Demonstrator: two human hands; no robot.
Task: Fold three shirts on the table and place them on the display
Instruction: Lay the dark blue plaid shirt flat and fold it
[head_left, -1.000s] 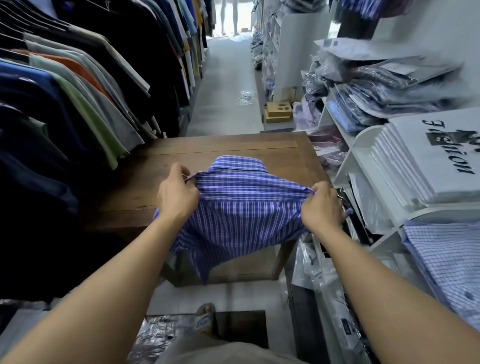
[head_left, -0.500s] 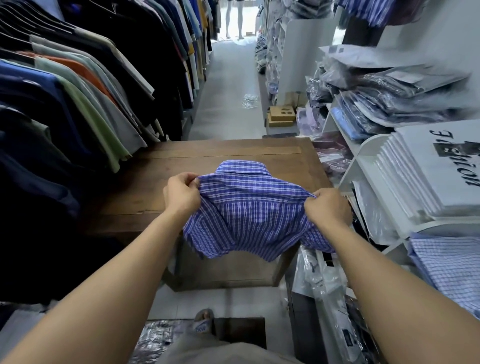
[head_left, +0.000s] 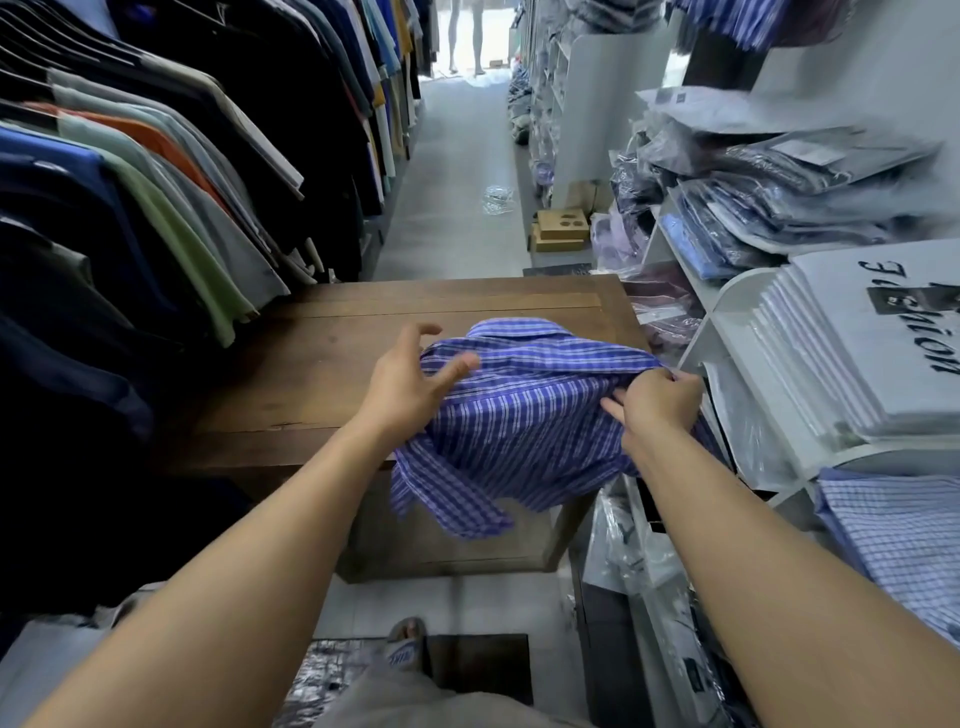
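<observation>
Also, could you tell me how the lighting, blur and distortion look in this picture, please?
Head view: the doorway at the aisle's far end is blown out white; the hanging clothes on the left sink into near-black shadow; the wide lens tilts the shelves and stretches the forearms; the blue plaid shirt smears at its lower hem; the bagged shirts look soft.

The single head-worn view looks forward and down, close over the table (head_left: 322, 364) and along the aisle (head_left: 457, 171).
</observation>
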